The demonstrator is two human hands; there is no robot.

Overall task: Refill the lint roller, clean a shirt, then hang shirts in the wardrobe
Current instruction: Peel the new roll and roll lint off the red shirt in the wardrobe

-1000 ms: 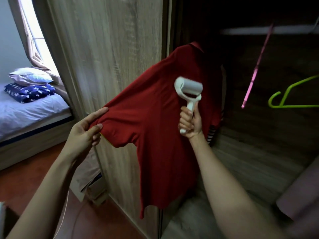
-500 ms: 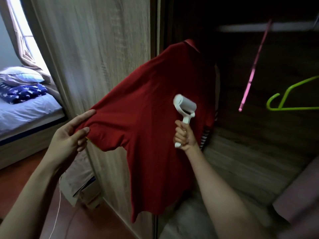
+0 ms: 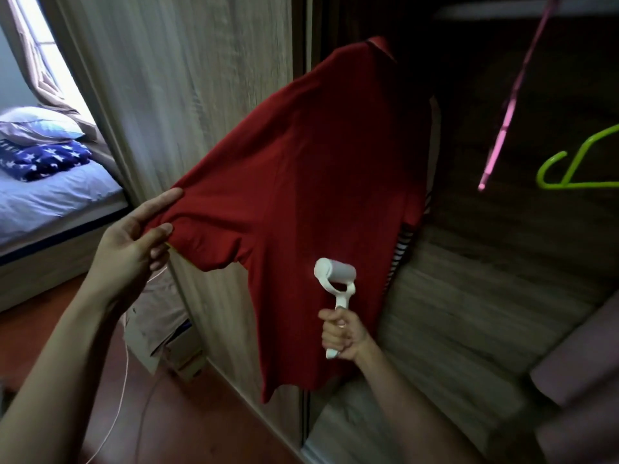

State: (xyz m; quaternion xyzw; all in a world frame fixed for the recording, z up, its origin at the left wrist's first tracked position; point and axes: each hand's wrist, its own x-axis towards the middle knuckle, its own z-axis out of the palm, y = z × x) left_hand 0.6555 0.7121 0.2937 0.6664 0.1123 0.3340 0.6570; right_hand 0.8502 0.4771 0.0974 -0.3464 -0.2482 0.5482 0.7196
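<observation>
A red shirt hangs at the edge of the open wardrobe, its collar up near the dark interior. My left hand pinches the end of its left sleeve and holds it stretched out to the left. My right hand grips the handle of a white lint roller, whose roll lies against the lower part of the shirt's body. A striped garment peeks out behind the shirt's right edge.
The wooden wardrobe door stands behind the shirt. Inside the wardrobe hang a pink hanger and a green hanger. A bed with pillows is at the left, a cardboard box on the red floor.
My right hand has drawn the lint roller down the shirt, from chest height to the lower body. My left hand keeps the sleeve stretched out.
</observation>
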